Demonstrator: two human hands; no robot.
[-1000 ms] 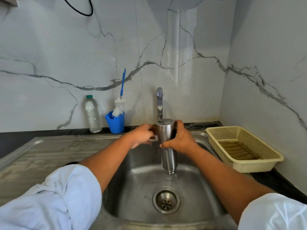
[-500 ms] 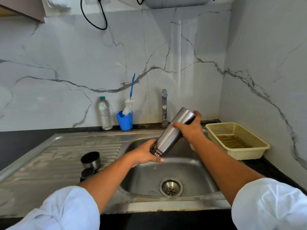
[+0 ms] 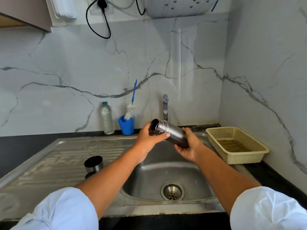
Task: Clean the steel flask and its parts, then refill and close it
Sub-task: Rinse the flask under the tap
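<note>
- Flask [image 3: 172, 133] is hanging over sink [image 3: 149, 185], between left hand [image 3: 147, 138] and right hand [image 3: 189, 146].
- Cap [image 3: 93, 164] is sitting on drainboard [image 3: 58, 163], left of sink.
- Bottle [image 3: 107, 118], cup [image 3: 126, 125] with brush [image 3: 131, 107] are standing behind drainboard.
- Tap [image 3: 165, 107] behind sink, basket [image 3: 216, 133] right of it.

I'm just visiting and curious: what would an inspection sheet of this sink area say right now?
Surface: steel sink with ribbed draining board, dark counter.
Job's things: steel flask, uncapped, tilted over the sink; cup lid on the draining board, a small dark part beside it, half hidden.
Clutter: plastic bottle, blue cup holding a brush, cream basket.
Hands: left hand grips the flask near its neck; right hand holds its base.
Cables: black cable hangs from a wall socket.
Surroundings: marble-look walls, tap, white appliance above.
</note>
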